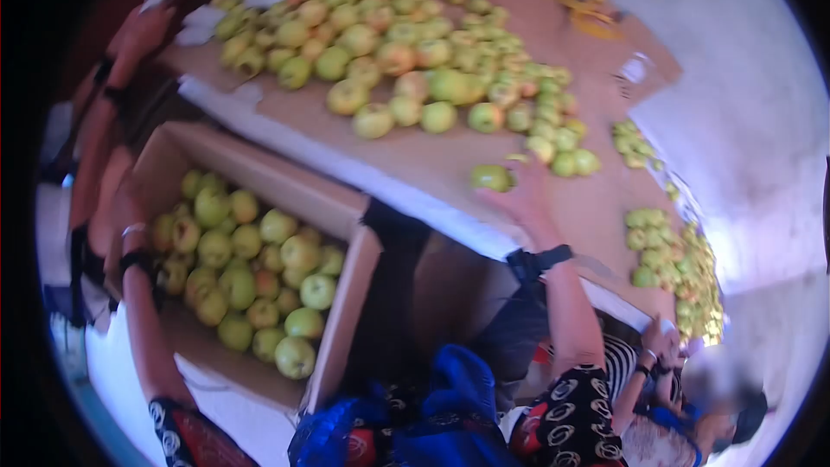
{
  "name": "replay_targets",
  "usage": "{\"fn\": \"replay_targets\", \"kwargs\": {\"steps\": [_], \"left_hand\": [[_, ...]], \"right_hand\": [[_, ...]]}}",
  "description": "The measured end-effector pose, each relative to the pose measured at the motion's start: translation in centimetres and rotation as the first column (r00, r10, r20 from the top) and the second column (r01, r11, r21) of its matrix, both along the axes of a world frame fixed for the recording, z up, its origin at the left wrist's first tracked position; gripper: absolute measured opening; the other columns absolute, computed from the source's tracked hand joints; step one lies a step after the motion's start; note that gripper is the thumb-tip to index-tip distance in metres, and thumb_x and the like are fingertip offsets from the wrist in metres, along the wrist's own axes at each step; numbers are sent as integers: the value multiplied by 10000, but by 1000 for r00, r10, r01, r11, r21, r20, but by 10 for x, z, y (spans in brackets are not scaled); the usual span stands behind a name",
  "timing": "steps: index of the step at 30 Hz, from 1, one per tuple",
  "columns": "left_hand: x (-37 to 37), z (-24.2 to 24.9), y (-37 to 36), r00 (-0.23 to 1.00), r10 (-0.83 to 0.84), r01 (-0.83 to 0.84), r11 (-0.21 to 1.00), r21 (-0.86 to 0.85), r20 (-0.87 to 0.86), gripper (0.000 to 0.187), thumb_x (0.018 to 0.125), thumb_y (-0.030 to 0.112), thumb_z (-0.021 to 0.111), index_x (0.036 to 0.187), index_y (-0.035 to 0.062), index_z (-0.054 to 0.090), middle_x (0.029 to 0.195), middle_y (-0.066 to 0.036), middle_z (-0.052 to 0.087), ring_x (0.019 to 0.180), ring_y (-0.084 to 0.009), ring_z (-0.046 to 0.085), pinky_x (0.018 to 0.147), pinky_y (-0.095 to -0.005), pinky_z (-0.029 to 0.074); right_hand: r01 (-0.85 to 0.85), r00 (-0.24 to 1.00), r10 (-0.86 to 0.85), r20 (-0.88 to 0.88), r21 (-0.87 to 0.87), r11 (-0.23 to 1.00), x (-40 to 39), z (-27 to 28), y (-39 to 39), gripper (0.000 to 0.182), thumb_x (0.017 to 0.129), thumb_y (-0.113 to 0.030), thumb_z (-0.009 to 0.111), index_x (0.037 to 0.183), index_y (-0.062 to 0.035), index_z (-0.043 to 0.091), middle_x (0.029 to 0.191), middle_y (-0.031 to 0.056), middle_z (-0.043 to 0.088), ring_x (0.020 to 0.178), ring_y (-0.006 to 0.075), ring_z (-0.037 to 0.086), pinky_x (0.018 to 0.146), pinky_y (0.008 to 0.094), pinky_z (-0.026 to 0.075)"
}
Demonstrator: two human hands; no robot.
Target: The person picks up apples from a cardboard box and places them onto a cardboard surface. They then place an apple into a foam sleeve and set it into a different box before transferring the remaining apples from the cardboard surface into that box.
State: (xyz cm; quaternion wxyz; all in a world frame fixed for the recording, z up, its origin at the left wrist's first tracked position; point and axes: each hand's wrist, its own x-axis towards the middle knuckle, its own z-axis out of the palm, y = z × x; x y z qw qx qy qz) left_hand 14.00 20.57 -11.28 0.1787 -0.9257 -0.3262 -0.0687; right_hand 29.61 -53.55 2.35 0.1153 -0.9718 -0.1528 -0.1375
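My right hand (529,201) reaches over the cardboard-covered table, its thumb and fingers around a green apple (491,177) near the front edge. My left hand (123,206) is at the far left wall of an open cardboard box (341,320) and appears to grip its rim; its fingers are blurred. Inside the box lie many green and yellowish apples (245,240), some with a reddish blush. Behind my right hand, a large heap of similar apples (380,43) spreads across the table.
Another person's hand (143,30) holds something white at the upper left. A co-worker's hands (661,344) are at the table on the lower right, near more apples (683,268). Yellow strapping (596,17) lies at the back. The table edge (346,177) runs beside the box.
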Motion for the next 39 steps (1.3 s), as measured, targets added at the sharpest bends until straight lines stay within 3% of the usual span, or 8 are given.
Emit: {"fn": "replay_targets", "kwargs": {"steps": [3, 16, 18, 22, 27, 30, 36, 39], "left_hand": [[-3, 72, -95, 953, -60, 93, 991, -99, 296, 413, 793, 316, 550, 1135, 87, 520, 930, -134, 616, 867, -283, 591, 731, -398, 469], [8, 106, -125, 960, 92, -44, 982, -181, 263, 391, 716, 338, 602, 1047, 138, 550, 874, -132, 639, 821, -305, 613, 704, -425, 486], [1, 100, -122, 957, 122, -69, 977, -202, 263, 384, 714, 337, 605, 1035, 135, 551, 863, -136, 640, 819, -307, 613, 702, -424, 485], [5, 105, -124, 948, 118, -50, 972, -231, 295, 353, 715, 328, 602, 1001, 126, 553, 844, -137, 642, 822, -311, 614, 693, -425, 484], [4, 105, -123, 953, 105, -31, 967, -254, 283, 340, 713, 324, 602, 983, 121, 560, 841, -132, 643, 817, -307, 616, 700, -430, 482], [3, 106, -125, 937, 116, -31, 967, -252, 331, 348, 709, 328, 601, 983, 117, 565, 847, -136, 642, 825, -312, 613, 709, -425, 480], [8, 102, -114, 958, 149, -41, 919, -392, 247, 255, 717, 288, 591, 869, 85, 610, 860, -144, 637, 836, -306, 609, 718, -430, 480], [6, 88, -102, 956, 34, 61, 949, -309, 292, 453, 735, 332, 598, 1114, 95, 530, 941, -155, 620, 875, -321, 595, 736, -441, 470]], "right_hand": [[35, 996, -32, 82, -30, 999, 30, -30, -22, 605, 582, -392, 753, 1024, -30, 555, 1133, 214, 478, 1093, 356, 426, 941, 444, 341], [255, 963, -222, 154, -240, 937, 96, -20, 31, 629, 784, -462, 597, 1210, -22, 453, 1313, 306, 274, 1243, 398, 267, 1017, 438, 239], [-157, 961, 159, 227, -25, 987, 70, 13, 76, 521, 815, -362, 592, 1191, -20, 476, 1291, 245, 352, 1206, 364, 338, 1000, 424, 270], [-459, 827, 529, -189, 316, 830, -36, 80, 219, 474, 767, -145, 639, 1207, -77, 477, 1167, 71, 515, 1070, 179, 489, 822, 307, 445], [-816, 216, 850, -481, 389, 428, -133, 56, 336, 525, 745, -305, 646, 1124, 16, 476, 993, 211, 549, 1011, 344, 503, 877, 397, 390], [-810, 214, 590, -779, 196, 553, -159, 5, 380, 768, 691, -544, 608, 1161, 43, 453, 1087, 253, 533, 1064, 349, 493, 911, 381, 384], [-571, 248, 525, -814, 315, 758, -171, -39, 392, 912, 575, -601, 663, 1156, 70, 456, 1054, 257, 555, 1064, 339, 500, 891, 370, 406], [-459, 328, 545, -772, 374, 806, -180, -54, 388, 868, 547, -597, 679, 1110, 43, 514, 1064, 258, 548, 1024, 347, 514, 878, 371, 410]]}}
